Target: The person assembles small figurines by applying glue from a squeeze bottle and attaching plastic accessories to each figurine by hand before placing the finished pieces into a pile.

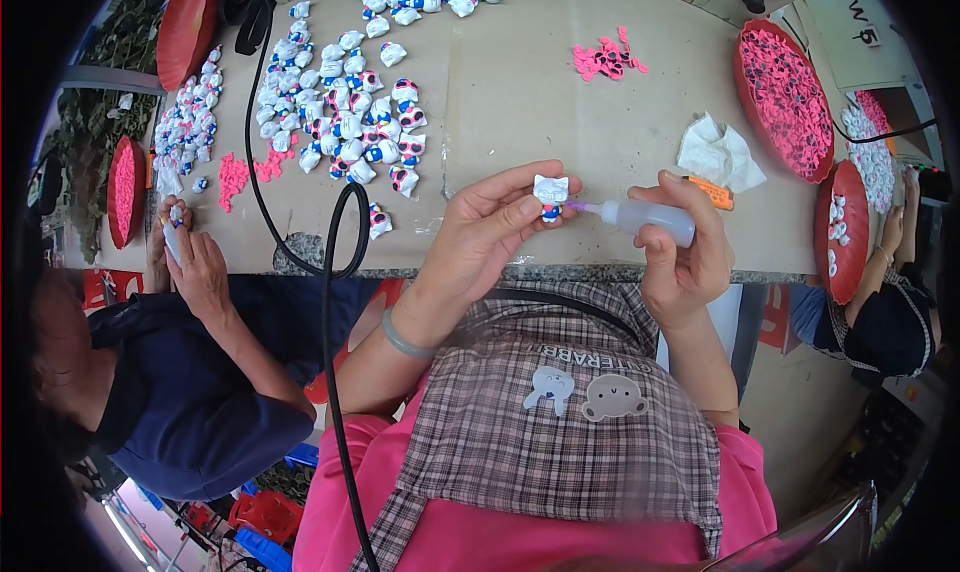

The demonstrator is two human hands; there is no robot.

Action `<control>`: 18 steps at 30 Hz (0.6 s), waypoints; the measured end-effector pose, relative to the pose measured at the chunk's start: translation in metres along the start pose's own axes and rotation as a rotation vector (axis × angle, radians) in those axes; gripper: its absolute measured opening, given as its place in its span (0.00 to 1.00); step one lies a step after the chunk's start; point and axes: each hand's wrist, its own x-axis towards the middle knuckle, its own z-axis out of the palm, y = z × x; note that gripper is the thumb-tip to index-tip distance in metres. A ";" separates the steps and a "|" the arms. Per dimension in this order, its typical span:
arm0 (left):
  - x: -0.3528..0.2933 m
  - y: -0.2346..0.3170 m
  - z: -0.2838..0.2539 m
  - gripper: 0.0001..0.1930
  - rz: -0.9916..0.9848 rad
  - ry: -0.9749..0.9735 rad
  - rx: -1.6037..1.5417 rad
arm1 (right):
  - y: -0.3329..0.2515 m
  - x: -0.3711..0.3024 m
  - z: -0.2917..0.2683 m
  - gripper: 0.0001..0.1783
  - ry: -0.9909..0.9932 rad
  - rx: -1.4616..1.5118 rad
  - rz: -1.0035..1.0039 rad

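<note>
Left hand [482, 222] — fingers pinching white-headed figurine [551, 191], upright, over worktop [510, 92] near its front edge | right hand [688, 257] — fingers wrapped round squeeze bottle [655, 222], long axis crosswise, nozzle leftward at figurine's side, contact unclear | worktop: beige, pink pieces [608, 60] beyond | room: co-worker [200, 402] at left.

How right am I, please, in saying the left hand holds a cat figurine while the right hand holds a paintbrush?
The paintbrush is wrong: the head view shows the right hand holding a translucent squeeze bottle. The left hand does hold the cat figurine.
</note>
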 end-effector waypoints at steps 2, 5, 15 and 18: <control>0.001 0.000 0.000 0.18 0.000 -0.001 -0.005 | 0.002 0.001 0.001 0.22 0.003 0.019 0.006; 0.000 -0.002 0.000 0.18 -0.007 -0.003 -0.005 | 0.002 0.002 0.003 0.21 0.013 0.032 0.022; -0.003 -0.004 -0.006 0.19 -0.014 0.041 0.084 | 0.028 0.021 -0.008 0.20 0.153 0.614 0.473; -0.005 -0.004 -0.007 0.18 -0.062 0.055 0.098 | 0.041 0.038 -0.014 0.18 0.089 0.556 0.648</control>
